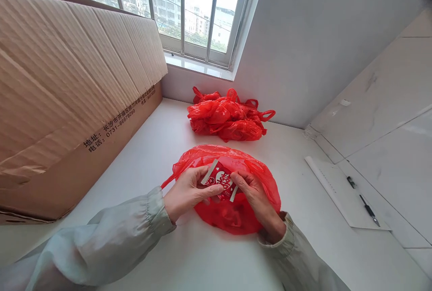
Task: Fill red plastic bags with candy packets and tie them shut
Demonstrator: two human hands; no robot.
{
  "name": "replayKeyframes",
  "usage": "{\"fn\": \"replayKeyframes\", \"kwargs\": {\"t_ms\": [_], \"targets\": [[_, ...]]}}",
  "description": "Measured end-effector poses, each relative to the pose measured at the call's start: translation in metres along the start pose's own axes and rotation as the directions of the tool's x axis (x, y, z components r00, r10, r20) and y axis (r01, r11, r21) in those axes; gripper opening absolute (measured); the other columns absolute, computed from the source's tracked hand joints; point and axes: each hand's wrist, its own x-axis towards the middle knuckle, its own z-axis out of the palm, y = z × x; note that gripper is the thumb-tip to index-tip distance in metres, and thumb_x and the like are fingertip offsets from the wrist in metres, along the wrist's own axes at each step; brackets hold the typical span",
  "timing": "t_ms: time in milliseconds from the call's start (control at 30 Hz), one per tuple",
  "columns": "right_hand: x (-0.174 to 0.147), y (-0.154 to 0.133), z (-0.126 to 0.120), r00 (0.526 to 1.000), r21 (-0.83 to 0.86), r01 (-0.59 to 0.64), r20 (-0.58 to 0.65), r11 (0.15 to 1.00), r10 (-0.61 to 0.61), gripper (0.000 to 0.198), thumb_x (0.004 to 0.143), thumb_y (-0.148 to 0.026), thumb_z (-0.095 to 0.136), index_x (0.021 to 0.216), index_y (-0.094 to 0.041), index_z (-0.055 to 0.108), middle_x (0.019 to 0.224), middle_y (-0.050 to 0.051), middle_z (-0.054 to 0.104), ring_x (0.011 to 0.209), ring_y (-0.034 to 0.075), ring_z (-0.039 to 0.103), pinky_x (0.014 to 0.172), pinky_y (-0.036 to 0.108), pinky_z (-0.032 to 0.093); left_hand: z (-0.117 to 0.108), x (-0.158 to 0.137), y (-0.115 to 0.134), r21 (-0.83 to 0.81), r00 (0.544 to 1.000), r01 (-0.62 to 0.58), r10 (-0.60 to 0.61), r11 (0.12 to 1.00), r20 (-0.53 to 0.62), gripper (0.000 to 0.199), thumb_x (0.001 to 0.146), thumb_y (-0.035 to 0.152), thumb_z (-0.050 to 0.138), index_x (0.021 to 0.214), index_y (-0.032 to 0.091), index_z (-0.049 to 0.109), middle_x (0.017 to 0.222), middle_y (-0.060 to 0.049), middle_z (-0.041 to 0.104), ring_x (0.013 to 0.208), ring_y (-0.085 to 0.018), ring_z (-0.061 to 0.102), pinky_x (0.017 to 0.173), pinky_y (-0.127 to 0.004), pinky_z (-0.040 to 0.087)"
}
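Observation:
Between my two hands is a small red wrapped packet (pixel 221 180) with white print and pale crimped ends. My left hand (pixel 191 189) holds its left side, thumb across the front. On the right, my right hand (pixel 253 192) pinches the packet near its other crimped end. Both hands are over the mouth of an opened red plastic bag (pixel 232 219) that lies on the white table (pixel 162 255). What lies inside the bag is hard to make out through the red film.
Several tied red plastic bags (pixel 229 115) are heaped against the wall at the back. A large cardboard box (pixel 77 79) fills the left side. To the right lie a white paper pad (pixel 337 196) and black pens (pixel 369 210). Behind is a barred window (pixel 199 11).

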Motion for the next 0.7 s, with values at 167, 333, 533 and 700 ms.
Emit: {"fn": "replayKeyframes", "kwargs": {"t_ms": [167,333,533,700], "targets": [[-0.001,0.001,0.0,0.999,0.052,-0.033,0.023,0.998,0.032,0.034,0.092,-0.049,0.057,0.074,-0.019,0.056,0.07,-0.001,0.056,0.064,0.013,0.05,0.064,0.027,0.042,0.002,0.001,-0.003,-0.048,1.0,-0.022,0.022,0.999,0.005,0.037,0.074,0.039,0.074,0.096,0.012,0.061,0.086,-0.005,0.069,0.076,-0.018,0.064,0.067,-0.026,0.049],[0.0,-0.004,-0.003,0.996,-0.041,0.045,0.077,0.998,-0.042,0.038,0.09,-0.048,0.059,0.068,-0.018,0.054,0.064,-0.003,0.049,0.061,0.01,0.044,0.06,0.023,0.038,0.003,-0.001,0.005,0.089,0.99,-0.112,0.119,0.99,-0.077,0.031,0.078,0.042,0.072,0.077,0.016,0.056,0.07,0.003,0.055,0.064,-0.011,0.051,0.056,-0.02,0.039],[-0.001,-0.004,-0.005,0.991,-0.126,0.09,0.105,0.988,-0.077,0.035,0.089,-0.045,0.062,0.068,-0.018,0.053,0.064,-0.004,0.044,0.06,0.009,0.038,0.056,0.022,0.033,-0.002,0.001,0.005,0.073,0.99,-0.087,0.095,0.994,-0.108,0.042,0.075,0.05,0.071,0.063,0.016,0.05,0.059,0.004,0.049,0.053,-0.009,0.042,0.049,-0.021,0.032],[-0.001,-0.003,-0.003,0.988,-0.13,0.082,0.138,0.988,-0.063,0.038,0.089,-0.044,0.061,0.065,-0.019,0.047,0.063,-0.005,0.04,0.059,0.009,0.035,0.054,0.022,0.031,-0.006,0.003,0.0,0.081,0.989,-0.057,0.067,0.995,-0.129,0.039,0.072,0.049,0.074,0.065,0.014,0.058,0.059,0.002,0.054,0.052,-0.01,0.046,0.05,-0.021,0.033]]}}
